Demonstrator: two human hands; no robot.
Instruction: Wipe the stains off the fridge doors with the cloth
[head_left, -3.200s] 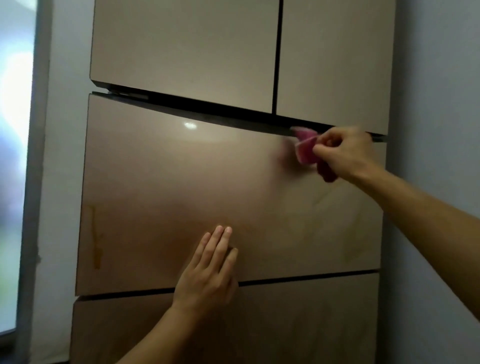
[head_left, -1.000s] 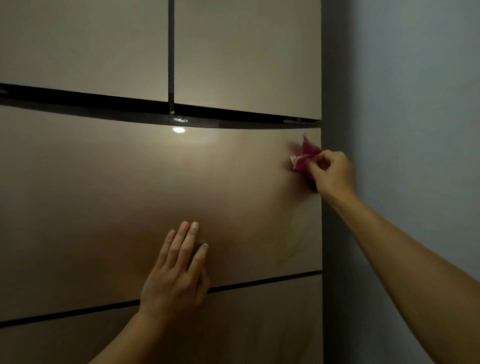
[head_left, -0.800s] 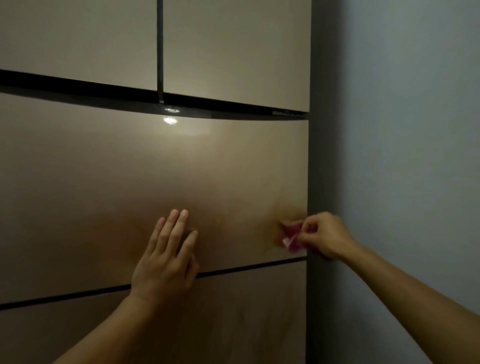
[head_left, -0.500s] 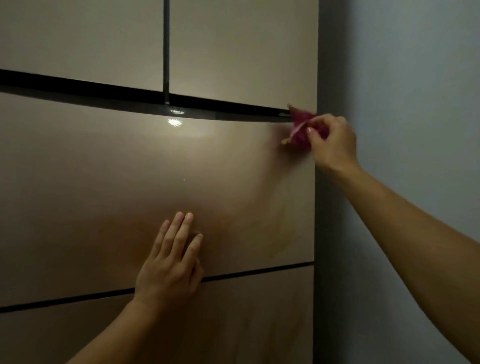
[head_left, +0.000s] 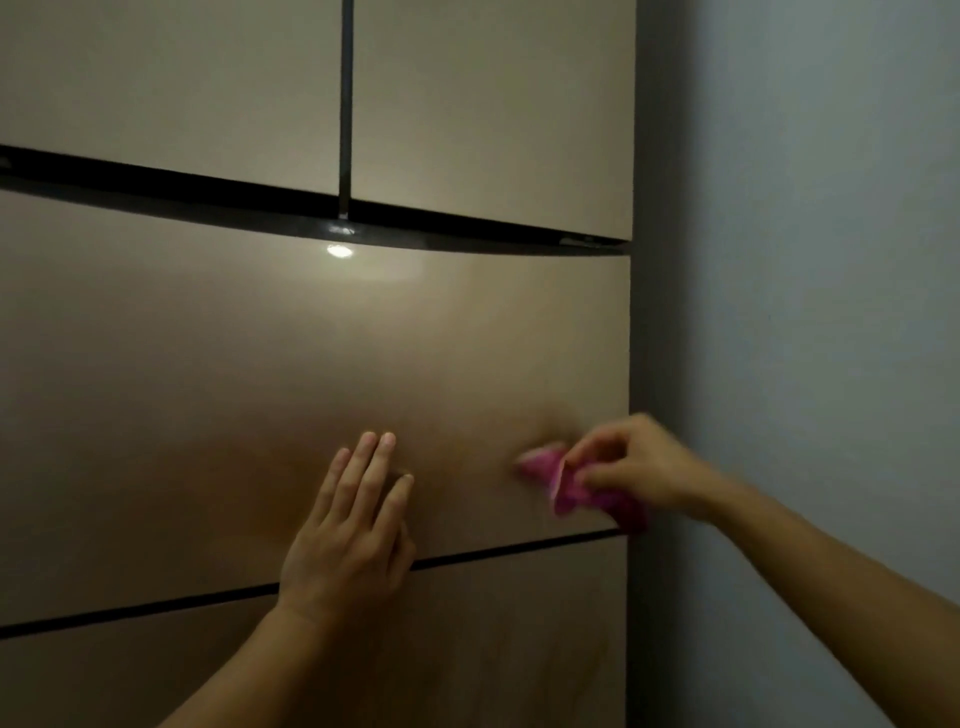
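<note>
left hand flat on door | right hand blurred, clutching cloth

Right hand and pink cloth now down from door's top-right corner to lower right

Pink cloth, bunched up and motion-blurred, pressed on the glossy bronze middle fridge door at its 4 o'clock corner, just above the dark seam. Two upper doors at 12 o'clock; lower door at 6.
</note>
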